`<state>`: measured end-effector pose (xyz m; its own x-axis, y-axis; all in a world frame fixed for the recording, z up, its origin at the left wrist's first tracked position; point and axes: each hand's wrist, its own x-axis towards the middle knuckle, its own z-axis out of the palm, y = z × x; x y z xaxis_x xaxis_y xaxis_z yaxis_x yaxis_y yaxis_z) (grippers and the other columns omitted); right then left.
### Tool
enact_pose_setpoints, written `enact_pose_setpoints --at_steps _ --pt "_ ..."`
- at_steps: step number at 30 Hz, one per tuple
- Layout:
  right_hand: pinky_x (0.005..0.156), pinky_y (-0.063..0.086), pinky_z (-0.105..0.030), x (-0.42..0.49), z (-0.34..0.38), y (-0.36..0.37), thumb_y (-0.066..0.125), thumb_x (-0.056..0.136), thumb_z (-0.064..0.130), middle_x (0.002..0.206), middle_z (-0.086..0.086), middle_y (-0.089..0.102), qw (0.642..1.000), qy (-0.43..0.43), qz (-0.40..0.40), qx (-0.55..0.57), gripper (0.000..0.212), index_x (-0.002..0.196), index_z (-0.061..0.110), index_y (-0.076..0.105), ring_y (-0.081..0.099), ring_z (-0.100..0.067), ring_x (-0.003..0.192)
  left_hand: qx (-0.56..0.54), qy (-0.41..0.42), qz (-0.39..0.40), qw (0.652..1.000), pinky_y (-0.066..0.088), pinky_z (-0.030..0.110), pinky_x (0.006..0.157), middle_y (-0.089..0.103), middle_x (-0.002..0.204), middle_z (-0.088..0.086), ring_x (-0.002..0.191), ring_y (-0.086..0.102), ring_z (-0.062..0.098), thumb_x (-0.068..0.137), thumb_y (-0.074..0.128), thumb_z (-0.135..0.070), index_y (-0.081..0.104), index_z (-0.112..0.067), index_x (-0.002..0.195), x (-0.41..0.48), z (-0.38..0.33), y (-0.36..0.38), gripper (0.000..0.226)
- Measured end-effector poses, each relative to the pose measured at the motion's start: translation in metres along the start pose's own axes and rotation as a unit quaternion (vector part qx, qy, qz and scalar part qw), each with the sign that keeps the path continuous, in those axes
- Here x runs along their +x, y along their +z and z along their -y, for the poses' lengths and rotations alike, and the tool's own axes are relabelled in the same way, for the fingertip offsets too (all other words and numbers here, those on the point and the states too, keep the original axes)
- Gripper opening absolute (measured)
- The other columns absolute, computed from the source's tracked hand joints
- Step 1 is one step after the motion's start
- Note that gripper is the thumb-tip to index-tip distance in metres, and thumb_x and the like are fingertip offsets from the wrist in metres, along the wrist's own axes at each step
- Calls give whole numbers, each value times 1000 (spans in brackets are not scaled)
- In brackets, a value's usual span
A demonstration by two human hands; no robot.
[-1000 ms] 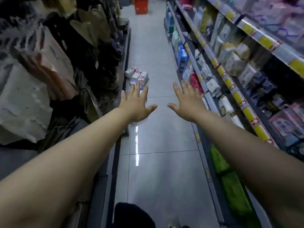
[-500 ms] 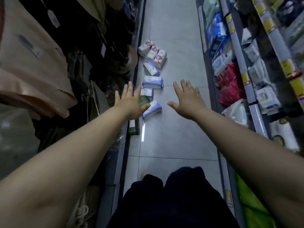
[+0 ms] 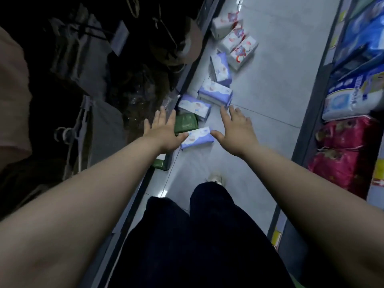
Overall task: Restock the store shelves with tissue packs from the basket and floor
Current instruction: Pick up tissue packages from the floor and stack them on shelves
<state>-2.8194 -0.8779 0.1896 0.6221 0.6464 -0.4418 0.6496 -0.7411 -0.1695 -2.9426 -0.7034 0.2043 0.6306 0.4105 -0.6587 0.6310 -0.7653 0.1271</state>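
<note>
**Now both hands spread over the packs on the floor**

I see my left hand [image 3: 164, 132] and right hand [image 3: 234, 129] stretched forward, palms down, fingers straight and splayed, holding nothing. Between the two thumbs lies the nearest lavender pack [image 3: 198, 138], flat on the floor [image 3: 270, 90]. I cannot tell whether either thumb touches it. A green pack [image 3: 186, 123] sits just beyond it, by the floor's left edge. More tissue packs [image 3: 215, 94] trail away along that edge, lavender ones first, then white ones with red print [image 3: 242, 51]. Along the floor's right edge, a shelf holds big blue-and-white bundles [image 3: 353, 96] and pink bundles [image 3: 342, 154]. My dark trousers [image 3: 207, 235] fill the bottom.
</note>
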Motion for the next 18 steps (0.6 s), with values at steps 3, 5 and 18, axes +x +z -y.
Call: enact_pose_setpoints --at_steps 3,5,18 --pt "118 12 -51 55 -21 17 37 98 56 164 -13 4 999 -16 39 0 79 157 17 3 5 -30 150 -21 -14 18 1000 -7 50 118 -22 161 8 149 -16 22 94 37 -64 -9 -21 156 53 -13 10 88" --pt "118 10 -51 90 -33 37 37 98 56 164 -12 3 998 -20 67 3 78 157 17 3 4 -30 150 -35 -16 36 999 -4 48 118 -21 161 8 150 -14 22 94 39 -63 -8 -21 156 90 -15 23 88" --pt "107 33 -45 298 -93 284 49 97 47 153 -15 29 965 157 153 146 70 150 10 23 29 -33 139 -186 -65 144 970 10 33 119 -15 163 5 151 4 23 97 47 -49 -7 -21 156 353 29 217 85"
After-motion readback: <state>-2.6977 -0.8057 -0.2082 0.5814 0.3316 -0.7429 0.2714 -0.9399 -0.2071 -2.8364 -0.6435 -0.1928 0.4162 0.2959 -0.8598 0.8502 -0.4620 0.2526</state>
